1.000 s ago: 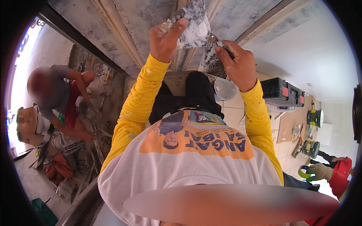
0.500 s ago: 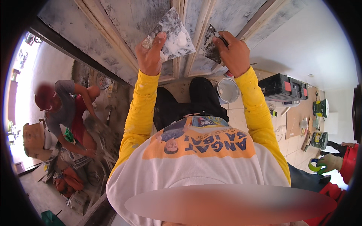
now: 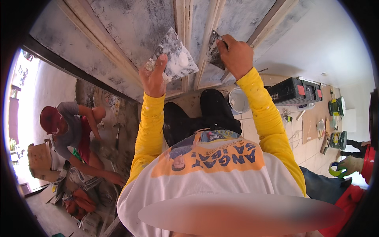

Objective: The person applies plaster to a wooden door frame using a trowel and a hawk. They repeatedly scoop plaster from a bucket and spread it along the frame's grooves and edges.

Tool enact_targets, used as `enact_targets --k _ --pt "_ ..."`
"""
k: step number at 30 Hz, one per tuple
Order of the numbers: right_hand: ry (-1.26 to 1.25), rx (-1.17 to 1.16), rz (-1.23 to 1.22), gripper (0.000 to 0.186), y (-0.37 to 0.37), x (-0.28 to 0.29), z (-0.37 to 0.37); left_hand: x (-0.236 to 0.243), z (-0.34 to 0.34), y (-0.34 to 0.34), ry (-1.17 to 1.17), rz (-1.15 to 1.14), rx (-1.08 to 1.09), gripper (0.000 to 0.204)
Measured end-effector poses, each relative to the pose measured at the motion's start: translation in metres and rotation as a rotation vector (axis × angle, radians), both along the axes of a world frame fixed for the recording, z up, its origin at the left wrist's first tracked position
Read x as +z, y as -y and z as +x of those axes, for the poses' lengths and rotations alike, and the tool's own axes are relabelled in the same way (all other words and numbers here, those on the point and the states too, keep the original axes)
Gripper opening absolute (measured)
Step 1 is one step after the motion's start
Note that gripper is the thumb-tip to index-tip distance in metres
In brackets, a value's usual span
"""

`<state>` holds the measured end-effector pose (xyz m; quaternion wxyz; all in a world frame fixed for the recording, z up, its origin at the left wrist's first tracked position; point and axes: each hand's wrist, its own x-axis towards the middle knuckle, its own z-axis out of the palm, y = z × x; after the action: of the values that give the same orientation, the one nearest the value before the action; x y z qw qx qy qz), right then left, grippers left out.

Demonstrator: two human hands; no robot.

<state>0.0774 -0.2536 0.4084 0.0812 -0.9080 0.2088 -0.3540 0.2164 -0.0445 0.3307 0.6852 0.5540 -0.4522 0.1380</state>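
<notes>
My left hand (image 3: 153,79) is closed on a square, flat metal plate (image 3: 172,46), its thumb lying on top. White putty (image 3: 181,60) is smeared over the plate, with a thicker lump near its middle. In my right hand (image 3: 238,56) is a dark, broad-bladed putty knife (image 3: 214,52), its blade tilted and streaked with white. The knife is close to the raised trim of a panelled door (image 3: 134,29) patched in white and grey. Whether the blade touches the door, I cannot tell.
A white bucket (image 3: 239,100) stands beside my knees, with a black toolbox (image 3: 290,91) to its right. Cans (image 3: 336,106) and tools lie farther right, near a gloved person holding a green tape roll (image 3: 335,169). At left, a person in a red cap (image 3: 51,119) crouches among bags and boxes.
My right hand has shifted left with the putty knife, whose blade now shows narrower. The left hand and plate sit lower in view. The person at left reaches farther right.
</notes>
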Motion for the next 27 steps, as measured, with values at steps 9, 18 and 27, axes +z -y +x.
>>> enact_targets --k 9,18,27 --pt "0.118 0.198 0.667 0.015 -0.011 -0.02 -0.015 -0.017 0.017 -0.036 0.452 0.269 0.194 0.052" --pt "0.832 0.883 2.283 0.027 -0.035 -0.037 -0.002 -0.03 0.021 -0.113 0.254 0.053 0.138 0.078" --pt "1.07 1.152 2.546 0.01 -0.065 -0.032 0.038 -0.017 -0.002 -0.134 0.4 0.174 0.279 0.087"
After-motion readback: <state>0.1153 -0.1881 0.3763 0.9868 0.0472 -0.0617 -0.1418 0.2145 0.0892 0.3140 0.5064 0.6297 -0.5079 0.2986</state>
